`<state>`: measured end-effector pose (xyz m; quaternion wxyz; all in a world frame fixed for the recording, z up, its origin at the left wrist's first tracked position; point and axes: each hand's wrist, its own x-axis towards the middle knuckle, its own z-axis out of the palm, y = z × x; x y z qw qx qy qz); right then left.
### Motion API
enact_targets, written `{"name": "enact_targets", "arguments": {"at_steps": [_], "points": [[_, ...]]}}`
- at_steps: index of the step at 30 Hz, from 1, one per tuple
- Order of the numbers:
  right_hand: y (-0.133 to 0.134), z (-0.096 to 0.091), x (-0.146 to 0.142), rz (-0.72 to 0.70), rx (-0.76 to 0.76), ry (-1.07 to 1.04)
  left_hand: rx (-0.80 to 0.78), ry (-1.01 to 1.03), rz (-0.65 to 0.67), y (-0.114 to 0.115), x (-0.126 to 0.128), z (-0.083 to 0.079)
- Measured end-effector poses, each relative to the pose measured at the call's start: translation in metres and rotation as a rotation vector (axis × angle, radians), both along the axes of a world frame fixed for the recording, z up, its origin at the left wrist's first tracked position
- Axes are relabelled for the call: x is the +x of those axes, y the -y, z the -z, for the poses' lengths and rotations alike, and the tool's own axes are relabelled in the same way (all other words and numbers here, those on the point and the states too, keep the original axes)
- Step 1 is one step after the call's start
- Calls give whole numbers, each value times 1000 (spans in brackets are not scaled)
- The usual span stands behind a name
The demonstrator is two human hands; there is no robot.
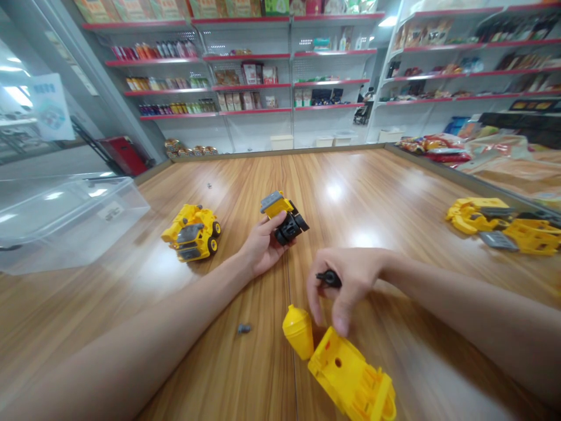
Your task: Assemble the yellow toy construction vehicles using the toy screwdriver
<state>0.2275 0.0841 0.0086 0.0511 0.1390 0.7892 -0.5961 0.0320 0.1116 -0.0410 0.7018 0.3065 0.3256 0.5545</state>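
Note:
My left hand [265, 248] grips a toy truck part [284, 216] with a yellow cab, a grey piece on top and a black underside with wheels, held above the table. Tucked in the curled fingers of my right hand [346, 280] is a small black screwdriver-like tool [330, 278]; its thin tip points left. The thumb and fingers reach down close to a yellow toy truck body [350, 377]; whether they touch it is unclear. Beside that body lies a yellow mixer drum [298, 331]. A small grey screw-like piece [244, 328] rests on the wood left of the drum.
An assembled yellow toy truck [191, 233] stands on the wooden table [245, 181] at left. Near it is a clear plastic bin [74, 222]. More yellow and grey toy parts [504, 225] lie at right. A tiny grey piece [209, 185] sits farther back. Stocked shelves [245, 55] line the wall.

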Motion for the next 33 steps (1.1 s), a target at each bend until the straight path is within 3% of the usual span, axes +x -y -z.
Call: {"name": "enact_targets", "arguments": {"at_steps": [6, 12, 14, 16, 19, 21, 24, 33], "points": [[16, -12, -4, -134, 34, 101, 9, 16, 43, -1, 0, 0], [13, -7, -2, -60, 45, 13, 14, 5, 65, 0, 0, 1], [5, -4, 0, 130, 90, -138, 6, 13, 84, 1, 0, 0], [-3, 2, 0, 474, 187, -369, -27, 27, 104, 2, 0, -1], [-15, 14, -1, 997, 440, -616, -53, 31, 106, 3, 2, -3], [-22, 22, -1, 1168, 628, -654, -17, 25, 100, 4, 4, -3], [-28, 31, 1, 1192, 772, -622, 68, 7, 128, 5, 6, -3], [-27, 41, 2, 1067, 894, -543, 257, -33, 184, 14, 9, -2]]}}
